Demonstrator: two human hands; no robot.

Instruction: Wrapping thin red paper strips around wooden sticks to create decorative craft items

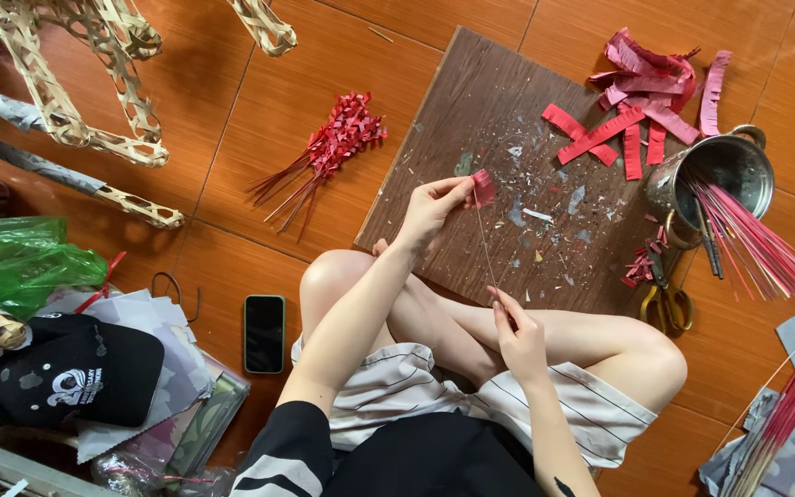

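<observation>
My left hand (432, 206) pinches a small piece of red fringed paper (483, 186) at the top of a thin stick (484, 241). Lower down, my right hand (517, 333) grips the bottom end of that same stick between finger and thumb. Both hands hover over a dark wooden board (471, 110) speckled with paper scraps. I sit cross-legged on the orange tile floor, knees bare.
A bundle of finished red-wrapped sticks (328, 152) lies on the floor at the left. Red paper strips (641, 101), a metal pot (724, 175) of pink sticks and scissors (666, 296) sit at the right. A phone (264, 332), black cap (80, 368), green bag (16, 262) and bamboo frame (66, 101) lie left.
</observation>
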